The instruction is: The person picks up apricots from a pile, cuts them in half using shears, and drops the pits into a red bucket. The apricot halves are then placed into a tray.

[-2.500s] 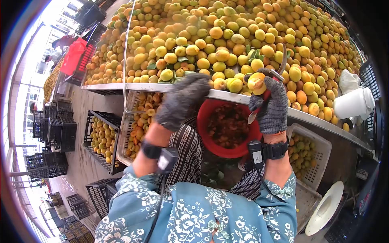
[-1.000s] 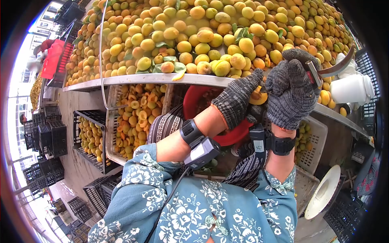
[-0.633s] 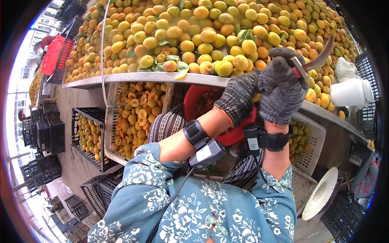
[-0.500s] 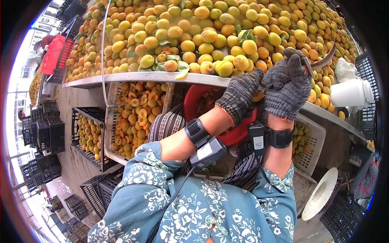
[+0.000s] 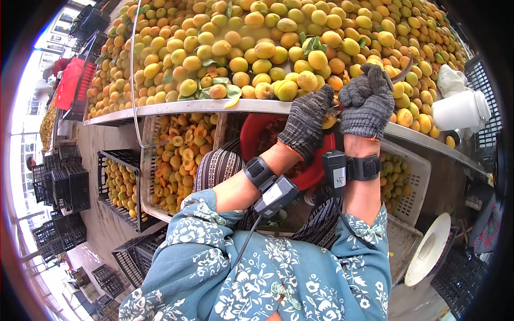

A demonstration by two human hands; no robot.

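My left hand [image 5: 306,122], in a dark grey knitted glove, is closed at the table's front edge. An apricot [image 5: 329,122] shows partly at its fingertips, facing my other hand. My right hand [image 5: 367,104], gloved the same way, is closed round a knife whose curved blade [image 5: 405,69] sticks out past the knuckles to the upper right. Its grip is mostly hidden by the fingers. Beyond both hands, whole apricots [image 5: 265,50] cover the metal-edged table [image 5: 187,107]. Below my left forearm sits a red basin [image 5: 250,140] with dark bits in it.
A crate [image 5: 147,184] of halved apricots stands at the left, beside a black crate [image 5: 103,199] of whole ones. A white bucket [image 5: 460,111] rests at the table's right. Under my right arm is another pale crate [image 5: 420,182] with fruit; a white round lid-like object [image 5: 428,250] lies lower right.
Both hands sit slightly lower and further left in the view, and the scene has shifted a little. The knife stays in my right hand, its blade tilted somewhat more upright.
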